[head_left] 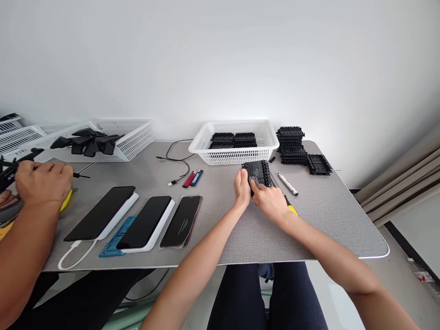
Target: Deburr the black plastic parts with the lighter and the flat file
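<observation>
A black rectangular plastic piece with toothed edges [258, 171] is held up just in front of the white basket. My left hand [242, 189] grips its left edge, thumb on top. My right hand [270, 199] is closed at its near edge, with curled fingers pressed against it; the fingertips are partly hidden. Below my right hand a tool with a yellow and black handle [292, 209] shows only in part, and I cannot tell whether it touches the hand. To the right a white marker [287, 184] lies on the table, its black cap [272, 159] apart from it.
The white basket [233, 158] holds several similar black pieces. More are stacked [291, 145] beside it, one lying flat [319, 164]. Leftward are phones [181, 221], two lighters [193, 178] and a USB cable [182, 178]. A co-worker's hand [44, 183] works at far left.
</observation>
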A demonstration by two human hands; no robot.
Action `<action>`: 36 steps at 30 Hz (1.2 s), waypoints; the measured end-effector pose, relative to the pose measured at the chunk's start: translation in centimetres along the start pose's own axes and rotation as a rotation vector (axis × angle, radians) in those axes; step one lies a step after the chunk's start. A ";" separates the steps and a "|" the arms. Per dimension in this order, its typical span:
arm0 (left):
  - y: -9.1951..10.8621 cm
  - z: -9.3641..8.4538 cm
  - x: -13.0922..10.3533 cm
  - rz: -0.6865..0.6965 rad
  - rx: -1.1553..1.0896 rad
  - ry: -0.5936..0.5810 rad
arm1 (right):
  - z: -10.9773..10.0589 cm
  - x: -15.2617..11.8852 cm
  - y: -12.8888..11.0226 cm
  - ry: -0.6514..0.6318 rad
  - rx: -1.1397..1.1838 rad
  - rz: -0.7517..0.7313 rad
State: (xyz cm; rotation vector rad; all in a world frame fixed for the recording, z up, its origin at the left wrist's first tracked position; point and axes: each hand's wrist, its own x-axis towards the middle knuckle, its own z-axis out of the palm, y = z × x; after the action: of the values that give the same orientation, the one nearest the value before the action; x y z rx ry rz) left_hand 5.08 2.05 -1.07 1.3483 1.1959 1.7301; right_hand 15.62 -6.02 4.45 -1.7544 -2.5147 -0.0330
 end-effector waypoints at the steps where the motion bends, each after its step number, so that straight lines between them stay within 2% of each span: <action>1: -0.2 -0.2 0.3 -0.005 -0.008 0.021 | 0.1 0.0 -0.3 -0.009 0.003 -0.019; 6: -1.1 -0.7 1.1 -0.010 -0.029 0.038 | 0.2 0.0 -0.1 0.013 0.087 -0.071; 9: -1.6 -0.5 0.9 -0.025 -0.031 0.024 | 0.2 0.1 0.8 0.078 0.238 -0.030; 11: -1.7 -0.4 0.8 -0.033 -0.031 0.035 | 0.3 0.1 1.4 0.178 0.426 0.021; 14: -1.4 -0.3 0.5 -0.059 -0.034 0.046 | 0.6 0.1 2.1 0.458 0.745 0.066; 16: -0.9 -0.1 0.0 -0.079 -0.042 0.008 | 0.7 0.2 2.3 0.605 0.886 0.062; 19: 0.1 0.3 -1.1 -0.053 -0.068 -0.123 | 0.9 0.4 2.2 0.659 0.980 0.020; 21: 0.6 0.7 -1.8 -0.031 -0.095 -0.195 | 1.1 0.6 2.1 0.649 0.985 -0.001; 24: 0.8 1.0 -2.4 -0.057 -0.127 -0.198 | 1.4 0.7 1.8 0.578 0.939 -0.013; 29: 0.4 0.8 -1.6 -0.108 -0.151 -0.056 | 1.9 0.4 1.2 0.436 0.832 -0.014; 34: -0.5 -0.1 0.5 -0.171 -0.200 0.141 | 1.7 -0.2 0.5 0.201 0.662 -0.052; 36: -0.9 -0.4 1.1 -0.192 -0.222 0.178 | 1.4 -0.3 0.4 0.140 0.585 -0.048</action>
State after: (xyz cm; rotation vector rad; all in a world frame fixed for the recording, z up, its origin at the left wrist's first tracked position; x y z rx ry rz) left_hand 4.32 3.24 -1.48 0.9359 1.1478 1.8107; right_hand 16.04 -6.04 3.02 -1.3968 -2.1611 0.5038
